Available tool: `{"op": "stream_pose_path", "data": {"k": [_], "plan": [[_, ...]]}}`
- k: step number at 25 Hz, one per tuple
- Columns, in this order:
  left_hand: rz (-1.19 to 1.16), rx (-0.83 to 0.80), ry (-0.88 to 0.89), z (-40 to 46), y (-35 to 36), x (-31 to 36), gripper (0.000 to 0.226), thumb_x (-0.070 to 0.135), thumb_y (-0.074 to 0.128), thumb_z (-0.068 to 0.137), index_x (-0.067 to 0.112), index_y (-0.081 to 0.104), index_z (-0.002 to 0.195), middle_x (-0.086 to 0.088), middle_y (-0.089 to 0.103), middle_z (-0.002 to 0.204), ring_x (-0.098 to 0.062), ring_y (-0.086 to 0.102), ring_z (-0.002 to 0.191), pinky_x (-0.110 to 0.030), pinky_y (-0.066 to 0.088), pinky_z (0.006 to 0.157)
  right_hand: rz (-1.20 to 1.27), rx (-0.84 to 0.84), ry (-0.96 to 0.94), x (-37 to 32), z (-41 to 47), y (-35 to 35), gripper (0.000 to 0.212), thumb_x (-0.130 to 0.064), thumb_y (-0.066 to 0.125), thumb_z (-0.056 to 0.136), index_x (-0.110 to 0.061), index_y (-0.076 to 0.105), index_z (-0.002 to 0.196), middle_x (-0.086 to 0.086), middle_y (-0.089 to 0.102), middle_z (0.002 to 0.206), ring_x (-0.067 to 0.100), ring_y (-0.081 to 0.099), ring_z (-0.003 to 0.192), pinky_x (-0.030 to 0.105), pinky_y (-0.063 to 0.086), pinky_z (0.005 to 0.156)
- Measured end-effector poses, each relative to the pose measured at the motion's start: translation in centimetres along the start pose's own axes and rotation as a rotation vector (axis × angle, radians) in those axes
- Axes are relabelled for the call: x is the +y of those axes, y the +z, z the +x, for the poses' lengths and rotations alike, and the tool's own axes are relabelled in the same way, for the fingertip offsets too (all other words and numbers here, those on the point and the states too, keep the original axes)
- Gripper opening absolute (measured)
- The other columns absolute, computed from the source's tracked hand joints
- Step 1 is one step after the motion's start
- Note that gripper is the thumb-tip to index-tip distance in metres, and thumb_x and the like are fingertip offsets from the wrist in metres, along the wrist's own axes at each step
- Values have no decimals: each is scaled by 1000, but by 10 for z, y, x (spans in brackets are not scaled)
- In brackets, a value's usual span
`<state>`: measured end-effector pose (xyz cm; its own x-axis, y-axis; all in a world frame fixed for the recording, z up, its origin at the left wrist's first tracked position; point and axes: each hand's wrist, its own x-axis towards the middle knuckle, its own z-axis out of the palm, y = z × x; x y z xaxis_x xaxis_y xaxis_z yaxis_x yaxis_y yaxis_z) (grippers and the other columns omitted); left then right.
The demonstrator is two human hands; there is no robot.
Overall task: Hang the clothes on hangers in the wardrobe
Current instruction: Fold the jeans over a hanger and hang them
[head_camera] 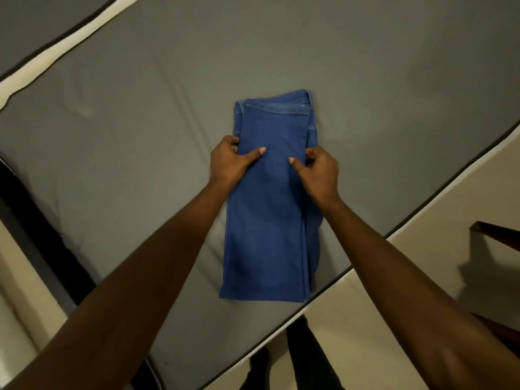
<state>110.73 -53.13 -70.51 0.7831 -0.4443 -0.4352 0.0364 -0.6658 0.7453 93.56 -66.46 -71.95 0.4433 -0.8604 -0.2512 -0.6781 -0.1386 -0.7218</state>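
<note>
Grey fabric-covered mattress (146, 114) with cream piping and dark edge trim fills most of the frame, running from upper left to lower right; count: 1. It is the only bearing surface in view; on it lies one item only.

Cream tiled floor (439, 192) shows along the right side and lower left corner. Dark wooden furniture edge (495, 232) at right margin, partly cut off; what it belongs to cannot be told.

Blue denim trousers, folded lengthwise into a long rectangle (267, 220), lie flat on the mattress at frame centre, waistband end toward the top of the frame, folded end near the mattress's lower edge; count: 1. Layers stacked, edges visible down the right side.

Hands: 2, both bare forearms entering from the bottom corners.
Left hand (229, 161) grips the trousers' left edge just above centre: thumb laid flat across the top of the denim, fingers curled round the edge.
Right hand (320, 170) grips the right edge at matching height: thumb on top pointing inward, fingers curled against the fold.

No hangers or wardrobe in view
</note>
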Motion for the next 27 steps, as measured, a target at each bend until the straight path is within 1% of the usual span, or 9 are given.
{"op": "stream_pose_path", "data": {"k": [4,8,11,14,16,18,21,24,27], "plan": [[4,-64,-73,23,4,8,43,44,92,68,16,73,95,8,75,89,-9,72,82,-27,60,72,301,-123,302,-9,31,1,40,-34,95,58,-8,71,78,8,75,79,28,73,75,46,63,73],[-292,-188,-121,37,-5,27,44,12,92,71,9,70,109,-4,78,104,-17,76,93,-33,62,85,414,-197,183,-10,44,-11,25,-8,84,63,-5,64,78,13,66,77,24,63,73,46,58,75],[-501,-346,-100,42,-5,36,48,-4,81,79,2,67,124,-10,76,115,-23,74,104,-31,61,86,526,-124,93,-21,41,-19,30,7,73,73,-3,68,101,14,75,97,25,73,90,43,62,82],[-527,-231,-73,54,1,33,38,-4,77,82,-2,69,119,-13,76,112,-24,75,101,-38,61,90,618,-135,42,-25,52,-13,32,9,71,84,0,66,115,17,75,105,28,73,96,44,61,89],[-409,-99,-62,61,5,29,33,3,81,82,2,70,113,-11,77,103,-22,76,94,-44,61,91,437,-116,-22,-23,60,-5,35,-4,75,86,-5,66,120,10,76,105,25,73,95,49,59,88],[-195,83,5,58,9,26,41,12,83,81,11,66,118,-3,75,102,-17,74,91,-41,61,89,69,-15,-136,-22,54,0,46,-20,74,88,-11,62,131,6,70,115,23,67,102,45,57,87],[155,283,397,28,25,21,50,27,69,95,14,52,140,-5,59,135,-18,58,123,-33,48,106,-279,169,-371,-26,13,13,54,-25,61,98,-5,48,147,17,49,148,33,49,133,42,44,106],[575,100,689,12,52,-2,58,39,48,107,17,34,158,-12,27,166,-28,23,155,-46,25,123,-407,42,-510,-14,-25,33,57,-24,48,107,-3,33,158,17,23,168,31,20,156,46,23,125],[835,46,640,23,61,-33,69,56,33,107,20,17,164,-10,8,171,-25,4,159,-50,17,125,-573,-59,-415,19,-19,42,71,-46,37,109,-9,11,164,8,4,172,24,0,159,48,16,127]]}}
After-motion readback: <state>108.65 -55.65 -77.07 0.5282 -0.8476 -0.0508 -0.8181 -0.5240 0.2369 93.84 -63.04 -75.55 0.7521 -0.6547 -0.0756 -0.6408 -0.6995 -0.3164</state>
